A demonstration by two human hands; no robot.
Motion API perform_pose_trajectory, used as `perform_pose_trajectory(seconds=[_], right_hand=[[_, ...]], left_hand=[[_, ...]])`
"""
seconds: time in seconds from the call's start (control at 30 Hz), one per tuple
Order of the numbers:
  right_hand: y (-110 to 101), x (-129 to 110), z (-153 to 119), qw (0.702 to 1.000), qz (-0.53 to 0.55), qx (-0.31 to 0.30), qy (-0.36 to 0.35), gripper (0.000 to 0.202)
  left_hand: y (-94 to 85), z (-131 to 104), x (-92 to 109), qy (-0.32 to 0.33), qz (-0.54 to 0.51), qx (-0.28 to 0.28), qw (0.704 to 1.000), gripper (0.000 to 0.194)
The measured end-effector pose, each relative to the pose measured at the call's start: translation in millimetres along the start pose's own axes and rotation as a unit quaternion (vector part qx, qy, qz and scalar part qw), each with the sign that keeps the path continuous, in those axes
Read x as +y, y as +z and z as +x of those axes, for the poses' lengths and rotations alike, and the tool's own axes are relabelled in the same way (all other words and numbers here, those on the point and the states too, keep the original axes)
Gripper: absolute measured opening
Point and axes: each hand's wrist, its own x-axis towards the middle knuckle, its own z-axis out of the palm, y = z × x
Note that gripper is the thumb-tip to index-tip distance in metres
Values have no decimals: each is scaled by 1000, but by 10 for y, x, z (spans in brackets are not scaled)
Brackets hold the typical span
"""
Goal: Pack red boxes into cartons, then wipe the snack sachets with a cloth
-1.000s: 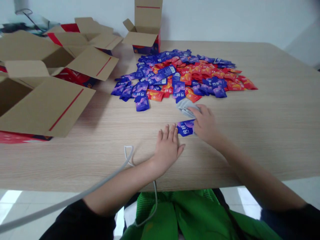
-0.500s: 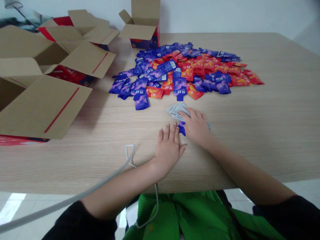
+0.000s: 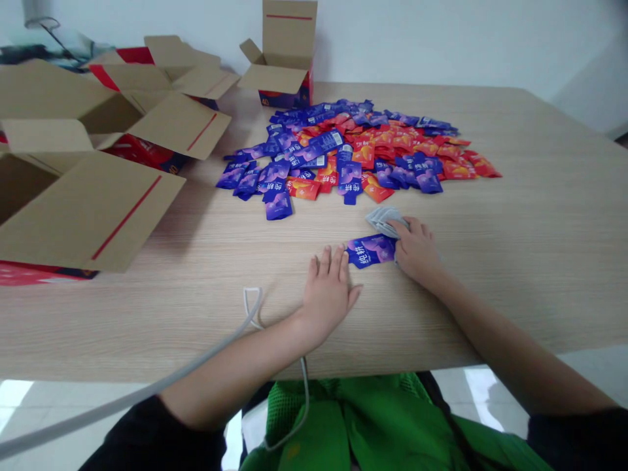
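Flat on the tabletop lies my left hand [image 3: 328, 294], fingers stretched out, its fingertips at the left end of a blue-purple sachet [image 3: 369, 251] with white lettering. My right hand [image 3: 417, 248] is closed on a folded grey-white cloth [image 3: 385, 221], pressing it against the table by the sachet's right end. Part of the cloth is hidden under the fingers. Beyond both hands, blue sachets [image 3: 279, 204] and red-orange sachets [image 3: 377, 190] lie in a wide, overlapping heap.
Open cardboard boxes [image 3: 142, 216] with spread flaps crowd the left side. Another open box [image 3: 284, 91] stands at the back by the wall. A grey cable [image 3: 196, 360] crosses my left forearm and loops on the table [image 3: 540, 261].
My right hand with the cloth has slid to the right along the sachet, uncovering most of it. My left hand has stayed nearly still. The view has shifted slightly.
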Motion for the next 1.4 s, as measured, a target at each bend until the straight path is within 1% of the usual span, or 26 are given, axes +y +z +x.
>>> perform_pose_trajectory(seconds=[0.1, 0.2, 0.27, 0.33, 0.4, 0.47, 0.53, 0.63, 0.77, 0.87, 0.97, 1.07, 1.17, 1.23, 1.27, 1.33, 1.4], right_hand=[[-63, -86, 88, 995, 69, 66, -13, 52], [-152, -285, 149, 980, 129, 134, -71, 52], [-172, -451, 153, 972, 143, 147, -113, 51], [-137, -602, 135, 975, 122, 116, -145, 49], [-68, -705, 111, 982, 80, 56, -164, 48], [-6, -747, 95, 985, 42, 2, -167, 47], [20, -736, 88, 988, 22, -22, -153, 48], [-1, -654, 82, 993, 1, -24, -114, 49], [-39, -450, 78, 998, -34, -36, -32, 52], [-40, -263, 93, 997, -63, -46, 27, 54], [-44, -121, 126, 996, -67, -41, 52, 53], [-86, -87, 165, 998, -23, -15, 56, 50], [-154, -207, 168, 998, 44, 35, 28, 51], [-178, -374, 128, 995, 82, 60, -16, 52], [-176, -475, 95, 993, 93, 61, -42, 53], [-150, -679, 15, 991, 85, 36, -101, 53], [-112, -837, -59, 987, 52, -13, -153, 51]], left_hand=[[11, -2, -10, 6, 5, 2, 1000, 73], [19, -8, -20, 11, 12, 9, 1000, 73], [16, -12, -26, 11, 16, 12, 1000, 74], [7, -14, -29, 12, 19, 11, 1000, 74], [-2, -15, -31, 14, 18, 6, 1000, 74], [-6, -15, -33, 14, 15, 5, 1000, 74], [-4, -14, -34, 13, 13, 8, 1000, 74], [4, -12, -34, 13, 12, 14, 1000, 73], [3, -13, -32, 11, 11, 11, 1000, 73], [-3, -16, -32, 14, 14, 10, 1000, 73], [-6, -16, -36, 15, 19, 9, 1000, 74], [-9, -16, -39, 14, 21, 8, 1000, 74], [-13, -16, -40, 16, 21, 10, 1000, 75], [-15, -16, -39, 18, 21, 13, 1000, 75], [-16, -14, -39, 18, 21, 15, 999, 74], [-20, -11, -37, 18, 19, 14, 1000, 73], [-28, -7, -34, 18, 16, 9, 1000, 69]])
